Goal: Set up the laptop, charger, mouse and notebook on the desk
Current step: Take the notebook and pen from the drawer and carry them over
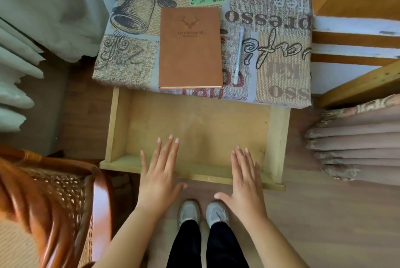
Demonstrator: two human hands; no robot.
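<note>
A brown notebook point(190, 47) with a deer emblem lies closed on the desk point(279, 72), which is covered by a coffee-print cloth. A white pen point(238, 55) lies just right of it. Below the desk edge a wooden drawer point(278, 142) stands pulled out, with nothing visible inside. My left hand point(159, 172) and my right hand point(245, 179) hover flat, fingers straight, over the drawer's front rail, holding nothing. I cannot tell whether they touch the rail. No laptop, charger or mouse is in view.
A woven chair with an orange-brown frame point(65, 198) stands at the lower left. Pale curtains point(28, 35) hang at the left, brownish curtain folds point(357, 144) at the right. A wooden shelf unit point(357, 35) rises right of the desk. My feet point(202, 213) stand on the wooden floor.
</note>
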